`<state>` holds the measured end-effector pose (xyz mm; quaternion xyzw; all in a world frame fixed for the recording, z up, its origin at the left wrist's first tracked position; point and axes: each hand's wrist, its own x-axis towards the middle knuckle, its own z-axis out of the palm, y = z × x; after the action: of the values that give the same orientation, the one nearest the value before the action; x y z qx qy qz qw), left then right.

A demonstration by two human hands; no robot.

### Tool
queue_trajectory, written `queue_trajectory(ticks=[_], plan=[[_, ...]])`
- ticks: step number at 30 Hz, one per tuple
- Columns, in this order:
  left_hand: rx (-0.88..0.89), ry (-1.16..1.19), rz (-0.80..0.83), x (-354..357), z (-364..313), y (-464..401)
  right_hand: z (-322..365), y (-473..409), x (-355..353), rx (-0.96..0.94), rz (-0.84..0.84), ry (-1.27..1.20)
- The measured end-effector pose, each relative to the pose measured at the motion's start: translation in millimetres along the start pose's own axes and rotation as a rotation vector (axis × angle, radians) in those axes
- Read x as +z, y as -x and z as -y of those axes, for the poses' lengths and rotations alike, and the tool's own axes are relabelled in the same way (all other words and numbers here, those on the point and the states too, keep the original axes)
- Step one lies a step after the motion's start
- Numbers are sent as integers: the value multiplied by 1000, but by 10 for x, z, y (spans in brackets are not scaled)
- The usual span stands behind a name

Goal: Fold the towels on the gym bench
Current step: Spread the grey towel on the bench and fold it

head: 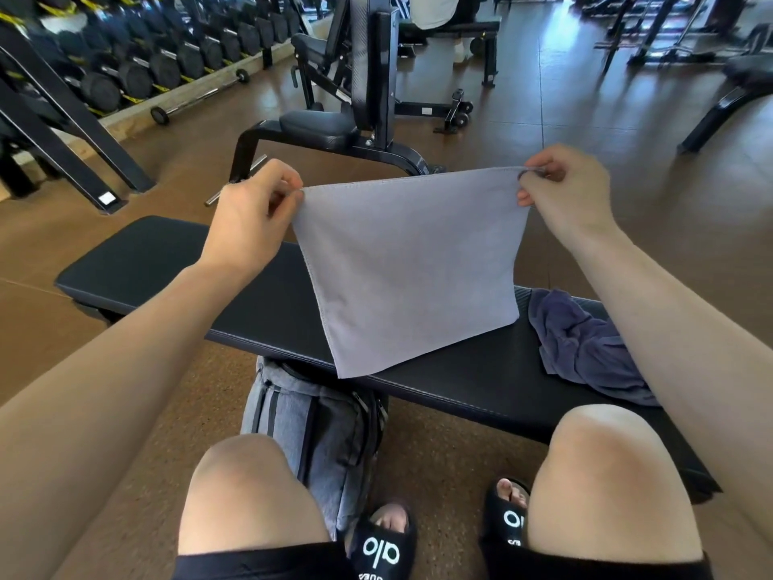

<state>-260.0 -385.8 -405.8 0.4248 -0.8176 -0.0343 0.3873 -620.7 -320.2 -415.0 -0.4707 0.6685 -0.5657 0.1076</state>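
Note:
A light grey towel (408, 265) hangs stretched flat in the air above the black flat gym bench (167, 261). My left hand (251, 215) pinches its top left corner and my right hand (564, 186) pinches its top right corner. The towel's lower edge hangs in front of the bench's near edge; I cannot tell whether it touches the pad. A dark blue towel (585, 345) lies crumpled on the bench to the right, partly hidden by my right forearm.
A grey bag (318, 437) stands on the floor under the bench, between my knees. An adjustable bench (359, 119) stands just behind. A dumbbell rack (125, 56) lines the far left, with a barbell (200, 96) on the floor beside it. More benches stand at the right.

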Motion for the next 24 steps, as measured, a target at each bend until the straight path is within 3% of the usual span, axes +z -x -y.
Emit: queue_trajectory(ticks=[12,15,20,22,24], plan=[[-30,-317,64,191,105,-509,21,-371,211,41,102,99],[-25,-369,38,146,62,-801,138,-677,194,37,43,129],[11,-264,-202,42,14,-1109,455,-768,14,-194,-202,151],[54,-220,-214,102,117,-956,417,-525,4,-212,-149,213],[125,-160,-121,246,314,-613,168,-208,3,-169,-24,339]])
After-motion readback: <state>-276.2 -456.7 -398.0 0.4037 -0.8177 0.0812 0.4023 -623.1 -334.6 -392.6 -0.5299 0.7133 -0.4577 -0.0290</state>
